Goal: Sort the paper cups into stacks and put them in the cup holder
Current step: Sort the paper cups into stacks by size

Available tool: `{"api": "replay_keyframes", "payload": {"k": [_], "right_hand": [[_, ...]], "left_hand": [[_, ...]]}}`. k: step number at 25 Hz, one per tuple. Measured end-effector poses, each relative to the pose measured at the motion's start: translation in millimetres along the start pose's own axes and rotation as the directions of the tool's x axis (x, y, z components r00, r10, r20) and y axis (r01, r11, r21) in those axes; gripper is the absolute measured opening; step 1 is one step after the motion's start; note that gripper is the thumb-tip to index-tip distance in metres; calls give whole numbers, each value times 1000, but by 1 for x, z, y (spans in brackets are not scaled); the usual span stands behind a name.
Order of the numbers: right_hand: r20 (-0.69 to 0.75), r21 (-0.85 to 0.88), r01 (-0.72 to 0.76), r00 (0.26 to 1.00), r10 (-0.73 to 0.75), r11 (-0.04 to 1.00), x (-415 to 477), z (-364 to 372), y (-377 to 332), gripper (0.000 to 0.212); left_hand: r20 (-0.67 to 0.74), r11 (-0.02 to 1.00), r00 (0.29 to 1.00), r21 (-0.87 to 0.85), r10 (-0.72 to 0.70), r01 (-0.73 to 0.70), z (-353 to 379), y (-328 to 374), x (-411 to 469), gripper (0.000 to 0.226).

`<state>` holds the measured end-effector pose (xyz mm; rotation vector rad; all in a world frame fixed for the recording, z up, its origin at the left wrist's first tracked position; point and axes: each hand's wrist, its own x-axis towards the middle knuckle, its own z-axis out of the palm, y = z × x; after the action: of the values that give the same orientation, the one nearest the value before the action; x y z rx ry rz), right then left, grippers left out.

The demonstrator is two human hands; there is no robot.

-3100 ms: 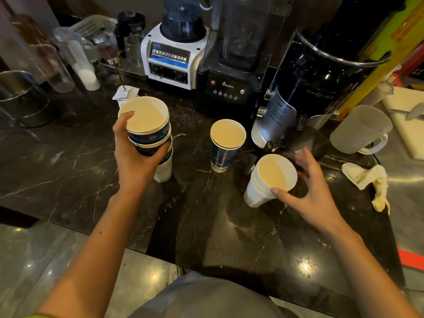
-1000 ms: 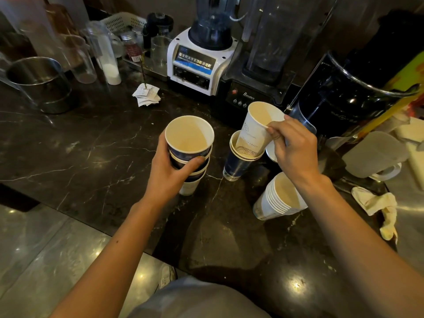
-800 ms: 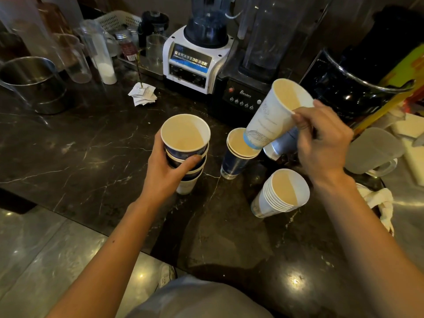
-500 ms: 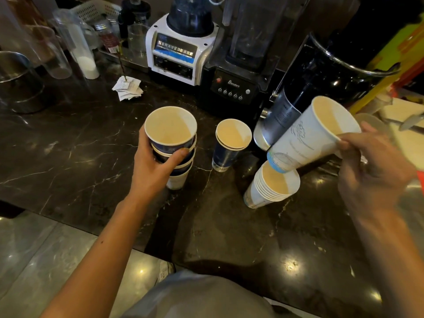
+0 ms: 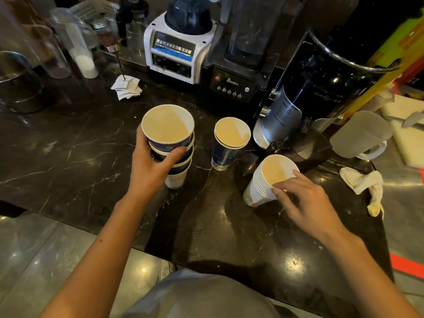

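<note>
Three groups of paper cups stand on the dark marble counter [image 5: 68, 143]. My left hand [image 5: 151, 166] grips a mixed stack [image 5: 168, 134] of blue cups nested over a white cup at the bottom. A short blue stack [image 5: 229, 143] stands alone in the middle, untouched. To the right, a white stack [image 5: 263, 182] of several cups leans toward me. My right hand [image 5: 305, 200] rests its fingertips on the rim of that stack's top cup, thumb and index pinching the near edge. No cup holder is visible.
Behind the cups stand a white blender [image 5: 176, 44], a black blender [image 5: 236, 65] and a black-and-silver grinder [image 5: 305, 92]. A frosted jug [image 5: 362, 134] and a crumpled cloth [image 5: 364, 182] lie at right. Folded receipts [image 5: 126, 87], glass jars and a steel pot [image 5: 16, 83] sit at left.
My right hand lifted a white cup out of the middle blue stack, carried it right and set it into the white stack. My left hand kept holding the mixed stack.
</note>
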<state>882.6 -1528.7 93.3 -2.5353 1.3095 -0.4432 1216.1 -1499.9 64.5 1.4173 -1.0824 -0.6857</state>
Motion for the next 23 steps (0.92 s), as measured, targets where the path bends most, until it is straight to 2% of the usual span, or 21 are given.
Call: {"api": "replay_keyframes", "payload": {"k": [2, 3, 4, 6, 8, 9, 12, 14, 16, 19, 21, 23], "right_hand": [[-9, 80, -72, 997, 73, 994, 11, -12, -10, 30], [-61, 111, -70, 995, 77, 991, 20, -17, -20, 30], [-117, 135, -21, 993, 37, 991, 32, -21, -35, 31], [-184, 156, 184, 971, -154, 971, 65, -21, -72, 34], [-131, 130, 396, 916, -380, 909, 101, -12, -102, 38], [-76, 110, 453, 892, -447, 885, 118, -6, -113, 37], [48, 40, 500, 864, -501, 865, 149, 13, -128, 22], [-59, 28, 529, 848, -527, 848, 152, 11, -124, 17], [-290, 44, 529, 819, -495, 848, 152, -5, -118, 16], [-551, 53, 402, 775, -309, 914, 147, -46, -95, 15], [-627, 39, 293, 752, -205, 955, 141, -67, -71, 16], [-616, -1, 211, 770, -167, 977, 134, -70, -47, 18]], "left_hand": [[-4, 1000, 1000, -9, -5, 5, 0, -1, -1, 79], [-1, 1000, 1000, -13, -8, 8, 1, 0, -1, 78], [-4, 1000, 1000, -15, -4, 4, 1, 0, -1, 77], [-6, 1000, 1000, -29, 11, -11, 2, 3, -3, 75], [4, 999, 1000, -48, 23, -23, 1, 3, -3, 77], [6, 998, 999, -60, 32, -31, -1, 3, -3, 79], [3, 998, 999, -59, 38, -38, -5, 2, -3, 81], [18, 998, 1000, -54, 18, -17, -5, 3, -2, 82], [35, 999, 999, -33, 3, -2, -5, 2, -3, 83], [25, 1000, 1000, -25, -1, 2, -5, -2, -3, 86], [7, 999, 1000, -38, 3, -3, -5, -4, -2, 87], [10, 1000, 1000, -23, 12, -12, -3, -6, -2, 86]]}}
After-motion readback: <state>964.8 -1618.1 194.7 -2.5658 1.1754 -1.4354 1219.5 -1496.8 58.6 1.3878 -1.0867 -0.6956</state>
